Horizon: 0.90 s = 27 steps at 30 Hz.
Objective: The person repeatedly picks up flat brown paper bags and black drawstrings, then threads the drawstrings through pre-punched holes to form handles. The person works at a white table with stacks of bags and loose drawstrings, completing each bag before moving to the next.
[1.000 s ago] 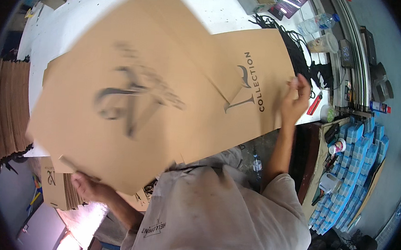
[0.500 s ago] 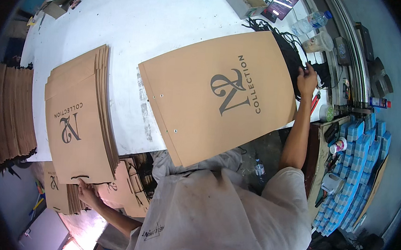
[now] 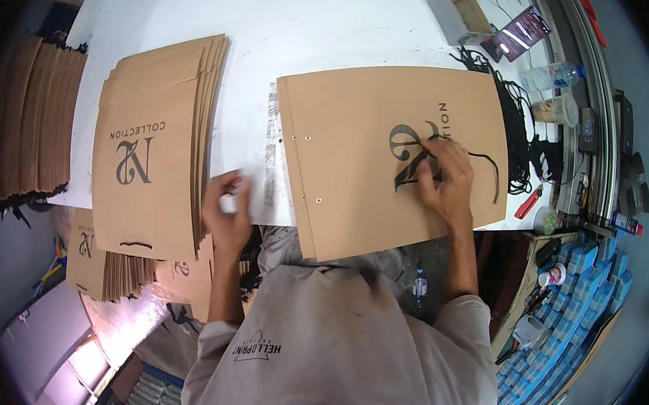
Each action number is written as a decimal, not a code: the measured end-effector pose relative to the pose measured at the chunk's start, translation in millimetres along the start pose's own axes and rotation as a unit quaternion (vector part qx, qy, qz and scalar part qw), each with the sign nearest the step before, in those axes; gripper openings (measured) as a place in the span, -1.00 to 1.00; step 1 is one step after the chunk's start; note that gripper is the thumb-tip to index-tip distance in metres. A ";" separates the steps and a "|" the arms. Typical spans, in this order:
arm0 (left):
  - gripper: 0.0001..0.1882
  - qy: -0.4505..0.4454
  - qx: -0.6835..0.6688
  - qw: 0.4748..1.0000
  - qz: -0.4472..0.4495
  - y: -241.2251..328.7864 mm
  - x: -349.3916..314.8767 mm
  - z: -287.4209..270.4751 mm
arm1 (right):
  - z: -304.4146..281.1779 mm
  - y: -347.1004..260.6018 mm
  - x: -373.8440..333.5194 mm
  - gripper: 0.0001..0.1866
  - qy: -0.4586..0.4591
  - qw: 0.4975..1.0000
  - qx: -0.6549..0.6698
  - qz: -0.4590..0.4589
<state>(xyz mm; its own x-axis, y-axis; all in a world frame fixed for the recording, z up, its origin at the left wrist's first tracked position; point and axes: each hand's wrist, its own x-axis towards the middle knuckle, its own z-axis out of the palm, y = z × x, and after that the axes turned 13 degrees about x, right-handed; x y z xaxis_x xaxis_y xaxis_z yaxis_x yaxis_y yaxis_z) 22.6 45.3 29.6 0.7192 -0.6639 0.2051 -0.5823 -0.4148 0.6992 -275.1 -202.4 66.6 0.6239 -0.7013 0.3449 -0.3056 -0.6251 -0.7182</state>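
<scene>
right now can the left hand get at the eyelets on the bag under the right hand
Probably yes: the left hand is nearby, nothing covers the eyelets, and the right hand is farther along the bag.

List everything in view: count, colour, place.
Table: one, white, centre
Flat bag: one, brown, table's right half
Cord: one, black, across the flat bag
Cord bundle: one, black, right of that bag
Bag stack: one, brown, table's left
Outer stack: one, brown, left of the table
Lower bags: uncounted, brown, below the bag stack
Box: one, grey, table's far right
Phone: one, dark, beside the box
Cup: one, pale, table's right edge
Bottles: two, clear, one by the cup, one below the table
Clock: one, black, beside the cup
Knife: one, red, near the cord bundle
Blocks: many, blue, lower right
Shirt: one, grey, bottom centre
Left grip: one, bare, by the bag stack
Right grip: one, bare, closed on the cord
</scene>
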 end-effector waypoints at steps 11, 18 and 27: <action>-0.73 -0.167 -0.130 0.968 -0.133 40.2 13.7 59.5 | 34.0 -50.3 -23.5 -0.56 -0.208 0.975 0.074 -0.014; -0.66 -0.140 -0.079 0.981 -0.108 54.9 31.1 70.9 | 66.4 -56.5 -34.3 -0.76 -0.245 0.962 0.111 -0.037; -0.60 -0.184 -0.236 0.947 -0.114 39.9 20.2 68.7 | 118.7 -61.2 39.8 -0.89 -0.119 0.970 0.208 0.043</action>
<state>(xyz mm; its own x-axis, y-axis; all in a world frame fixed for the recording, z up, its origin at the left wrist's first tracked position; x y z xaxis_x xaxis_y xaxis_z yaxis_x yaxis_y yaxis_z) -12.1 -27.4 14.7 0.5734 -0.7993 -0.1798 -0.1313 -0.3063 0.9428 -146.1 -151.4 52.6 0.7729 -0.6141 0.1598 -0.0777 -0.3415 -0.9367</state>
